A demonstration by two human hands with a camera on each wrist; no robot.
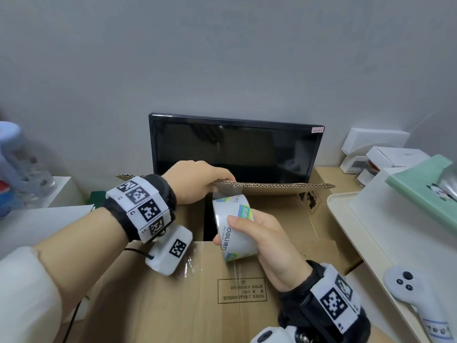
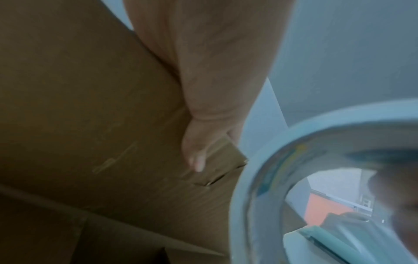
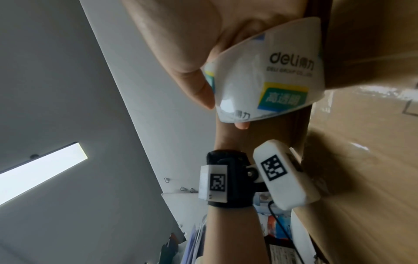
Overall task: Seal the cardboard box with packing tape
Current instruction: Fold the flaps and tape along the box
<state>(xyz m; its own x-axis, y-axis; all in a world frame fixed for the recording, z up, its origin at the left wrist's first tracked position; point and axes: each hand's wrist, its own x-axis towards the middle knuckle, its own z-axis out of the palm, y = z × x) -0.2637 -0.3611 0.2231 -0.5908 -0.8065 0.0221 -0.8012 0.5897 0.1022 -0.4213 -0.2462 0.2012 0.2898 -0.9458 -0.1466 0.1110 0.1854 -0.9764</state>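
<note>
Both hands are working: our left hand (image 1: pixel 195 184) is pinching the far flap (image 1: pixel 272 188) at twelve o'clock, our right hand (image 1: pixel 267 246) gripping the tape roll (image 1: pixel 233 226). Only the right wrist view is showing its printed label (image 3: pixel 282 96).

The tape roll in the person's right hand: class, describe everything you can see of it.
The white roll of clear packing tape has glossy sides printed with a dark "deli" logo and blue, green and yellow patches. It is held above the brown cardboard box, hollow core sideways. The right hand grips it, thumb on top. A clear strip runs from it down onto the near flap.
</note>
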